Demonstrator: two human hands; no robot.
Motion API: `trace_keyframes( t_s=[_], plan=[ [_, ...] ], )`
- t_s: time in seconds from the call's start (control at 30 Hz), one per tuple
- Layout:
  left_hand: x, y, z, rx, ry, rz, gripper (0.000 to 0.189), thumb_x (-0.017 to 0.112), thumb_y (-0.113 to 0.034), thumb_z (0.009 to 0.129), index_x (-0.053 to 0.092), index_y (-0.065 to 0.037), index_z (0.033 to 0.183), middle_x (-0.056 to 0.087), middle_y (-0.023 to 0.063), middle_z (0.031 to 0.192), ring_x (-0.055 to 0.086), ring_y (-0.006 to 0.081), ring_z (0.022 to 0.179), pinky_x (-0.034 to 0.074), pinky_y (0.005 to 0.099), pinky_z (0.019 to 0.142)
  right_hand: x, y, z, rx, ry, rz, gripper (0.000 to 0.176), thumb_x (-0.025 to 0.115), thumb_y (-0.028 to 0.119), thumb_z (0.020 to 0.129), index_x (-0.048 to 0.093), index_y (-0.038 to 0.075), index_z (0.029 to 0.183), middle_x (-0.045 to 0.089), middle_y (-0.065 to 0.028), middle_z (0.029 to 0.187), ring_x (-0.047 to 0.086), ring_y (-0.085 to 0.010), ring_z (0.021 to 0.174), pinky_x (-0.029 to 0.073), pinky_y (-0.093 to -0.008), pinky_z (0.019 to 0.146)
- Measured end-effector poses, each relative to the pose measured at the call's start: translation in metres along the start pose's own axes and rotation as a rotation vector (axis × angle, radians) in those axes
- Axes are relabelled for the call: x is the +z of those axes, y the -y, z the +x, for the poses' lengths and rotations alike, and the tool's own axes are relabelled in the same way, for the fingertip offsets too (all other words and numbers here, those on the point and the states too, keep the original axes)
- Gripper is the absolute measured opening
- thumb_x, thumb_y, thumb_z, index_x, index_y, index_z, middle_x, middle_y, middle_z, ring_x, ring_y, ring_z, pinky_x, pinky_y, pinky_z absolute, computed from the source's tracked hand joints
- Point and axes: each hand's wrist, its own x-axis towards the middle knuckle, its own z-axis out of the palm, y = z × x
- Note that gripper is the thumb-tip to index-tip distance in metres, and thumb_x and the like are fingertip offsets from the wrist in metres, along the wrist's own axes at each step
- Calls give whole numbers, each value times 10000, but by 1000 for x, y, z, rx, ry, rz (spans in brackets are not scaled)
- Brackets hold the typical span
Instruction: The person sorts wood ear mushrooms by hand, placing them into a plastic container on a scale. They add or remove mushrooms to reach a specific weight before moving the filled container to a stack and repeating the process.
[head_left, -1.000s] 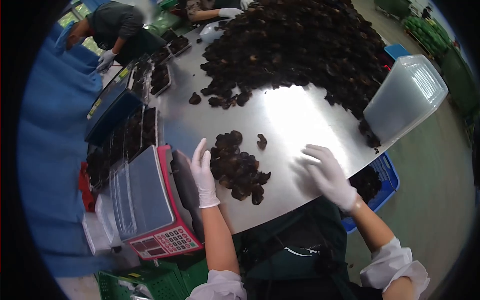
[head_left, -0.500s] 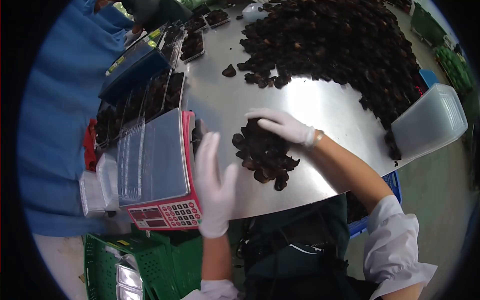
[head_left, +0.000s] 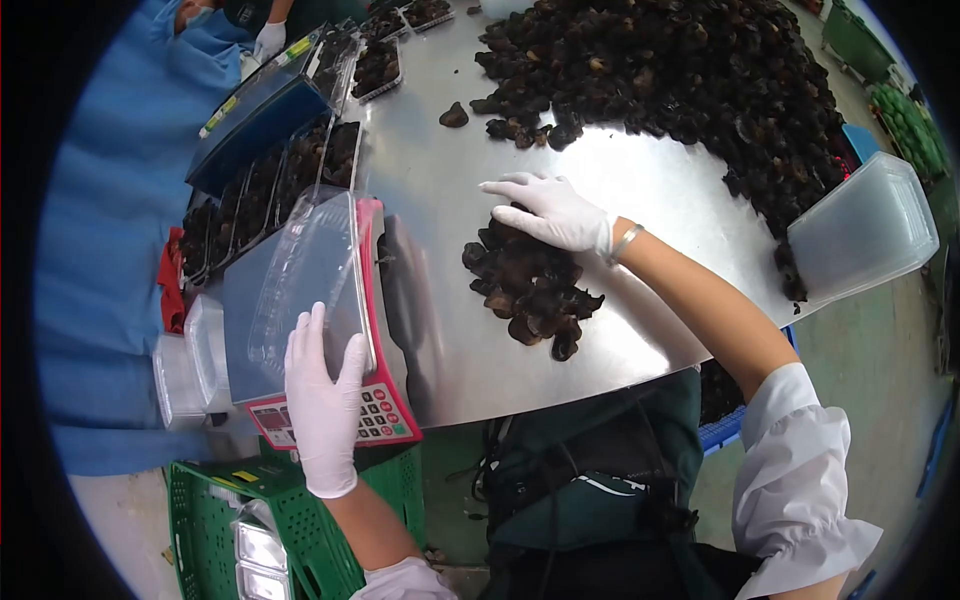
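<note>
My right hand (head_left: 550,212), in a white glove, lies with fingers spread over the far end of a small heap of dark wood ear mushrooms (head_left: 530,290) on the metal table. My left hand (head_left: 325,405), gloved as well, is over the front of a red digital scale (head_left: 390,415), fingers stretched and thumb apart, hiding part of its display and keypad. Just beyond those fingertips, a clear plastic tray (head_left: 285,285) sits at a slant on the scale's plate, with nothing in it.
A large mushroom pile (head_left: 650,80) covers the far table (head_left: 430,190). Stacked clear containers (head_left: 860,235) stand at the right edge. Filled trays (head_left: 265,190) line up behind the scale, near a second scale (head_left: 255,120). A green crate (head_left: 330,520) is below; another person's gloved hand (head_left: 270,40) shows far left.
My left hand has moved left from beside the scale to over its front. The clear tray has turned to a slant on the plate. My right hand stays at the small heap.
</note>
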Motion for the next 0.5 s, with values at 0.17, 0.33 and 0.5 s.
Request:
trace_keyframes(
  t_s=[0.17,0.33,0.5],
  plan=[
    [41,-78,-37,333,-131,-60,1081,864,-464,716,333,12,1528,225,336,1576,377,469,1394,340,507,1144,-4,12,12,-40,335,-44,577,363,662,1002,602,315,1397,539,-158,1432,480,-404,1283,346,-509,1101],
    [121,-110,-33,62,285,23,1432,926,-526,573,58,-51,1608,149,371,1582,580,496,1211,565,481,901,-35,33,-26,-134,434,-15,601,492,609,983,557,221,1438,512,-245,1423,489,-464,1255,358,-531,1109],
    [120,-85,10,61,409,-56,1520,960,-435,524,-56,-129,1612,112,390,1591,634,512,1100,567,485,901,-47,44,-57,-103,566,-252,1258,851,685,544,298,233,1579,334,-222,1573,377,-438,1413,353,-512,1115]
  ],
)
